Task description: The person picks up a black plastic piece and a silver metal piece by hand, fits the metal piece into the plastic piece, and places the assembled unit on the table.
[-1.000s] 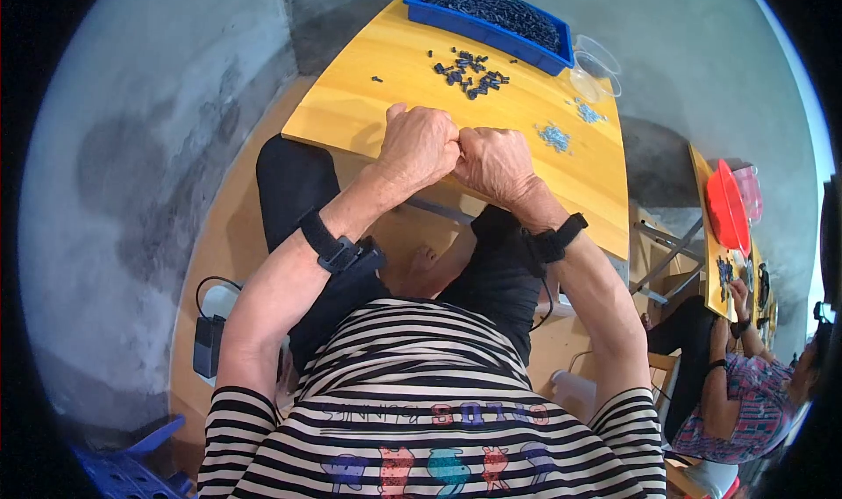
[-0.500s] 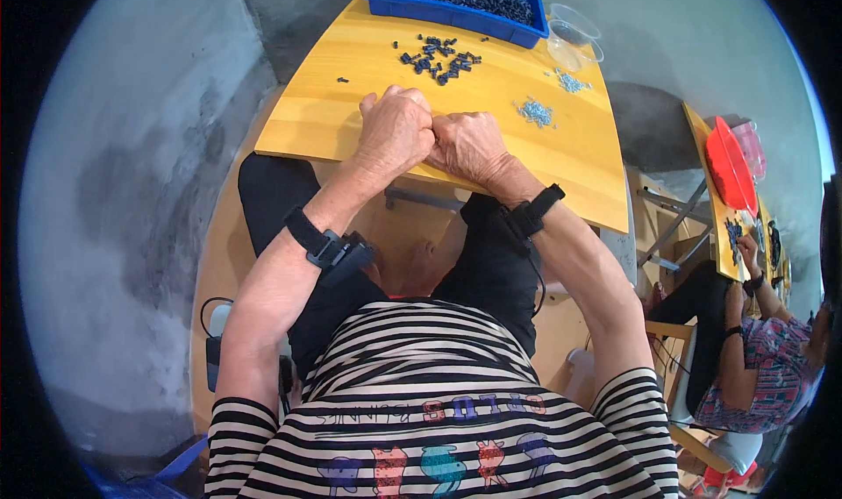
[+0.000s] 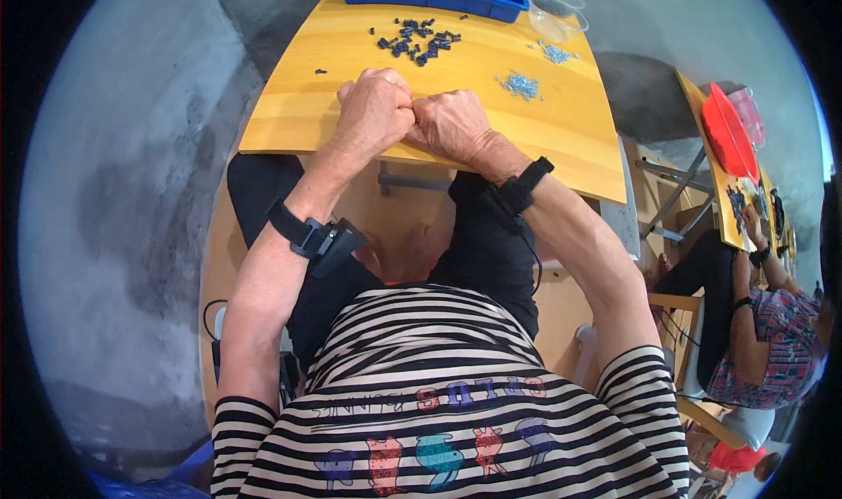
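Note:
My left hand (image 3: 375, 106) and my right hand (image 3: 454, 124) meet knuckle to knuckle above the near edge of the yellow wooden table (image 3: 294, 113). Both are closed, fingers curled inward, and whatever they pinch is hidden behind the backs of the hands. Beyond them lies a loose heap of small black tube-like parts (image 3: 423, 43), with one stray black part (image 3: 321, 72) off to the left. To the right of the heap sit a small pile of pale blue-silver bits (image 3: 519, 85) and, farther back, a second similar pile (image 3: 556, 53).
At the far edge stands a blue plastic tray (image 3: 430, 1) filled with black parts. Clear plastic tubs (image 3: 551, 27) are beside it. On the right, another person (image 3: 761, 341) sits at a second table holding a red basin (image 3: 730, 135). A grey wall (image 3: 132, 192) rises at left.
The view has tilted slightly, so the table and its contents sit higher and a little left in the picture. My hands remain closed together, with little visible change in their grip.

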`<state>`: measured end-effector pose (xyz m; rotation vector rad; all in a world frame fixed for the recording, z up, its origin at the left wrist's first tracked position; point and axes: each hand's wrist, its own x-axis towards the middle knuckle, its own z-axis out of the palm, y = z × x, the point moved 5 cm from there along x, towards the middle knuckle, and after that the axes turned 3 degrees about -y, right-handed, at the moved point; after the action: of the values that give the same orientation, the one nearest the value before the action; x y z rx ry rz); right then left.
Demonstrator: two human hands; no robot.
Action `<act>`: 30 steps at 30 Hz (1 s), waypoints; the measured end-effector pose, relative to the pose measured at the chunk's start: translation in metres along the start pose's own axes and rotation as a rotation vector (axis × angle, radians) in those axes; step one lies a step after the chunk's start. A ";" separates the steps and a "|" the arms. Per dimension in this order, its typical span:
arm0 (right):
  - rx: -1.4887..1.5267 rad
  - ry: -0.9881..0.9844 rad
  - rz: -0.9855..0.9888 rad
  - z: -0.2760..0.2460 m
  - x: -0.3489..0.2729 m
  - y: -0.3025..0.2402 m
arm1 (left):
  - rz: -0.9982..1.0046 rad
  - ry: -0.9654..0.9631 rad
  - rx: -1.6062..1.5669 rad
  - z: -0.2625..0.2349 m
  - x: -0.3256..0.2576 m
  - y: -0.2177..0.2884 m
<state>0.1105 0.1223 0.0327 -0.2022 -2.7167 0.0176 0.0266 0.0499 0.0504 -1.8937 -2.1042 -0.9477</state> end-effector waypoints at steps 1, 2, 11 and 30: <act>-0.010 0.001 0.003 0.000 0.000 0.000 | -0.004 -0.009 -0.018 -0.001 -0.001 0.000; -0.016 0.003 0.010 0.000 0.000 0.000 | -0.006 -0.014 -0.035 -0.001 0.000 0.000; 0.080 0.281 0.023 -0.031 -0.017 -0.021 | -0.226 -0.054 -0.448 -0.010 -0.013 -0.001; -0.002 0.388 0.711 -0.129 -0.251 0.174 | -0.379 0.238 -0.593 0.001 -0.027 -0.040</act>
<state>0.4137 0.2556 0.0416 -1.0397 -2.1337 0.1613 -0.0060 0.0276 0.0223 -1.4816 -2.2341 -1.9525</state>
